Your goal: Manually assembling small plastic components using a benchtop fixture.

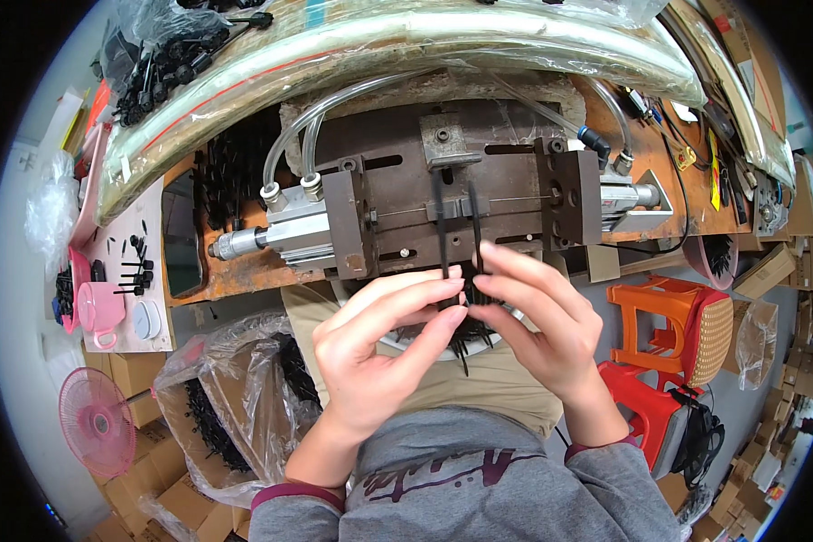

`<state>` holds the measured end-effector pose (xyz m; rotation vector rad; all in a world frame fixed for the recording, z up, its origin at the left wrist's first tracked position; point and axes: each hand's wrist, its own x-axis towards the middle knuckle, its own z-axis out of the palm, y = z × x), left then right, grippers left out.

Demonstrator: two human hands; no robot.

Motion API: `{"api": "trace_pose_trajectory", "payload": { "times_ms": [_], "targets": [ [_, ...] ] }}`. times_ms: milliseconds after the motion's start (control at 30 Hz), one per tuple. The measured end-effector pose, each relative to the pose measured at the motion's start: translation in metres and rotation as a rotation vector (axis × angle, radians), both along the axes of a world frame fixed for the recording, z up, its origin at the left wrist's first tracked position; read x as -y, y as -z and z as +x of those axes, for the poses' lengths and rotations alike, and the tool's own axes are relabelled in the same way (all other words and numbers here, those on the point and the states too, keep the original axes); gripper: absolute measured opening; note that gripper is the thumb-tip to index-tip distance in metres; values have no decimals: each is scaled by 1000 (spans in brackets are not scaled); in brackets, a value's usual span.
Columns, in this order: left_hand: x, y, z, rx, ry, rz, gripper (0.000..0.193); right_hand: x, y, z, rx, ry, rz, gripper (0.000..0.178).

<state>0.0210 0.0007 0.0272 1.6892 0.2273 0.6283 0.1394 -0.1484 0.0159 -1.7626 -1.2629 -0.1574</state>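
My left hand (370, 348) pinches a thin black rod (441, 230) between thumb and fingertips. A second thin black rod (476, 221) is pinched in my right hand (546, 330). Both rods point away from me, nearly side by side, their far ends over the middle of a dark metal fixture (397, 135). A small metal block (459, 209) sits at the fixture's centre, by the rods; whether they touch it I cannot tell. Under my hands, on my lap, more thin black pieces (462, 347) lie in a pale-rimmed container, mostly hidden by my fingers.
Air cylinders (303, 237) with clear hoses flank the fixture on the wooden bench (235, 275). A plastic-wrapped roll (397, 45) lies across the back. Bagged black parts and a pink fan (98, 421) stand left, beside a plastic-lined box (244, 397). Stools (646, 316) stand right.
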Motion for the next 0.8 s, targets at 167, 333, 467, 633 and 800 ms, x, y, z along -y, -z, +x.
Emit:
{"api": "trace_pose_trajectory", "payload": {
  "times_ms": [167,333,467,633,800],
  "targets": [
    [-9,-3,-10,21,12,97,40,-14,8,5,275,6,-181,27],
    [-10,0,-13,64,4,8,35,-20,-8,7,404,40,-345,25],
    [-11,4,-15,104,77,-260,31,-23,-17,5,397,43,-405,23],
    [-14,12,-19,128,189,-472,28,-24,-24,2,364,84,-489,23],
    [-16,17,-25,129,294,-526,24,-22,-21,12,-38,-44,-167,23]
  ]
}}
